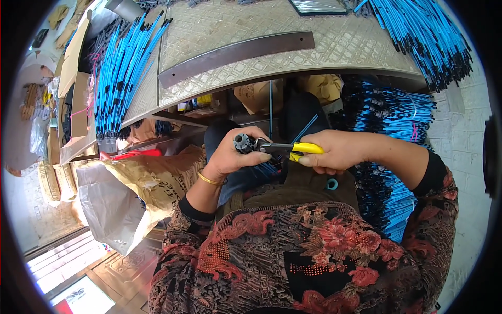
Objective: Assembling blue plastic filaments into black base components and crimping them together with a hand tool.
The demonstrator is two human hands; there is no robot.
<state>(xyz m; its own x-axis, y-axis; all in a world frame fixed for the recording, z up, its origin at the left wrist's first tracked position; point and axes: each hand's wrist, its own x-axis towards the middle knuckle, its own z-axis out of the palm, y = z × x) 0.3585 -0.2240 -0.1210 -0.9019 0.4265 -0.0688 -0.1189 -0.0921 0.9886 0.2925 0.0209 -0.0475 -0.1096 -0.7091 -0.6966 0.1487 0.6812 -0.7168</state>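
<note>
My left hand is closed around a dark grey, ribbed, hollow cylindrical part, held above my lap. In my right hand is a pair of pliers with yellow handles and a dark metal head. The pliers' head reaches across to the grey part, beside my left thumb and fingers. Whether the jaws are closed on something is too small to tell. Thin blue cables stick out beyond my hands. A teal ring lies on the brown cloth over my lap.
A table with a patterned top stands ahead, bearing a dark metal strip. Bundles of blue cables with black ends lie at left, more blue cables at far right. An open sack stands left; blue bundles sit right.
</note>
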